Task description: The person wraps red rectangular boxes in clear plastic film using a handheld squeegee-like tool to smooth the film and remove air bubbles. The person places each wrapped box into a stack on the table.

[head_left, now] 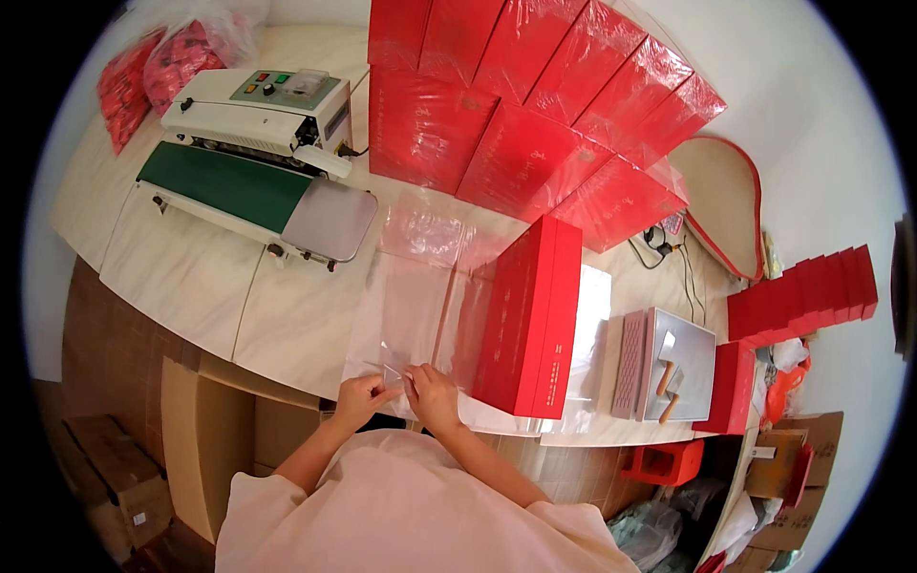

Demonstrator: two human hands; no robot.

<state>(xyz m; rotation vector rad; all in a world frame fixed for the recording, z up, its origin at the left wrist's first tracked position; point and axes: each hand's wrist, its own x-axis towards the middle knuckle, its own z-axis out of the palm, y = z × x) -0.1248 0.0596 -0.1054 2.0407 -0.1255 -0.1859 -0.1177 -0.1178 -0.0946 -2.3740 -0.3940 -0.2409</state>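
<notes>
My left hand (363, 396) and my right hand (430, 392) meet at the table's front edge, fingers closed on the near edge of a clear plastic bag (430, 315) that lies spread on the marble-patterned table. Just right of the bag's edge in my hands, a long red box (521, 315) stands on the plastic, over a white sheet (592, 315). To the right, a metal tray (688, 344) holds scraper tools with wooden handles (666, 377).
A sealing machine (224, 191) with a green belt sits at left, bags of red items (134, 86) behind it. Wrapped red boxes (430, 124) are piled at the back, more (793, 301) at right. An open carton (201, 449) and a red stool (664, 463) stand below the table.
</notes>
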